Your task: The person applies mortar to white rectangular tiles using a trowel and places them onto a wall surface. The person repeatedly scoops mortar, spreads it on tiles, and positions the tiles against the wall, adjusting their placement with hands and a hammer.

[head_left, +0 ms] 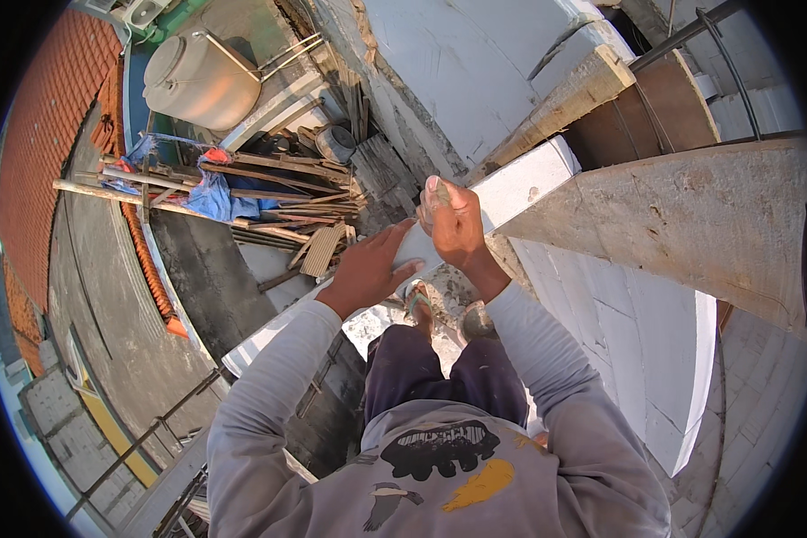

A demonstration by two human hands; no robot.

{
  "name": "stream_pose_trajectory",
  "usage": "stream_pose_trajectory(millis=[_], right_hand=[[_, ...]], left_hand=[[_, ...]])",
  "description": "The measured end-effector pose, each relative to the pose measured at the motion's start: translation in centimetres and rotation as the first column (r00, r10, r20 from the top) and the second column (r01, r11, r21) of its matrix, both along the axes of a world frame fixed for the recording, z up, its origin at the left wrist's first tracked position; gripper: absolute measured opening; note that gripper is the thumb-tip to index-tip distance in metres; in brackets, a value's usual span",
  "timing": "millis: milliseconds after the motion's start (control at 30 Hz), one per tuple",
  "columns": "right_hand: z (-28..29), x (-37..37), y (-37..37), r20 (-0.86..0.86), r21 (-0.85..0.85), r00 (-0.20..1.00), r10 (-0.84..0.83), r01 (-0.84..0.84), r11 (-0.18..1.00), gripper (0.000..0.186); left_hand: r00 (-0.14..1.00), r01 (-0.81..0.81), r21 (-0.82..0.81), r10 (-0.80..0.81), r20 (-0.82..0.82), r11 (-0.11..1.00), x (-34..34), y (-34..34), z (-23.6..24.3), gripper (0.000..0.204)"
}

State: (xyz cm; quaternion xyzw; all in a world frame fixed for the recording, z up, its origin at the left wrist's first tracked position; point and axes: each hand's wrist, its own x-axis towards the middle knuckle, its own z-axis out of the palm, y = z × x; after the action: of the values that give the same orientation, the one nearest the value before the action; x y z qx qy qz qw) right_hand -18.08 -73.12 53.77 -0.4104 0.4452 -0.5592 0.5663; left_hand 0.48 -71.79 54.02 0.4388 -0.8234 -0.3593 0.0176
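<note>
One long white bar (531, 190) ran slantwise across the middle of the head view, passing under both hands and on behind the left forearm toward the lower left. The person's left hand (364, 271) lay along it, palm down, fingers stretched out and thumb spread away, gripping nothing that I could see. Just beside it, the right hand (457, 226) was at the bar with its fingers curled in tight and the thumb side uppermost; I couldn't tell whether they pinched something small. The bar's upper right end stopped close by a thick grey concrete beam (681, 215), with a rough wooden plank (576, 100) and a brown panel (641, 117) just above. Below the concrete beam stood a white block wall (614, 332). Under the arms I saw dark trousers (444, 372) and a sandalled foot (422, 314). Off to the left, well apart from the hands, a pile of timber strips (300, 199) lay heaped, a crumpled blue tarp (213, 195) among them. Beyond that sat a big grey tank (202, 82), and along the far left edge sloped an orange tiled roof (58, 81).
</note>
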Motion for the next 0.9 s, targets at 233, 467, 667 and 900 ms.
stream_pose_trajectory(millis=[233, 467, 667, 900], right_hand=[[-1.0, 0.8, -0.2, -0.681, -0.134, 0.732, -0.019, -0.099, 0.986, 0.028], [1.5, 2.8, -0.5, -0.949, 0.197, 0.132, 0.288, -0.467, 0.862, 0.029], [0.9, 2.4, -1.1, -0.934, 0.356, -0.219, 0.281, -0.618, 0.701, 0.035], [-1.4, 1.8, -0.5, -0.996, 0.088, -0.067, 0.057, -0.77, 0.632, 0.046]], left_hand=[[0.997, -0.06, -0.133, 0.052, -0.06, 0.989, 0.8, 0.6, -1.4, 0.072], [0.939, -0.329, -0.329, 0.343, -0.018, 0.885, -0.3, 5.7, -1.8, 0.063], [0.629, -0.777, -0.334, 0.636, -0.448, 0.533, 0.3, 18.8, -0.1, 0.064], [0.277, -0.957, 0.022, 0.933, -0.231, 0.29, -4.3, 44.2, -8.4, 0.052]])
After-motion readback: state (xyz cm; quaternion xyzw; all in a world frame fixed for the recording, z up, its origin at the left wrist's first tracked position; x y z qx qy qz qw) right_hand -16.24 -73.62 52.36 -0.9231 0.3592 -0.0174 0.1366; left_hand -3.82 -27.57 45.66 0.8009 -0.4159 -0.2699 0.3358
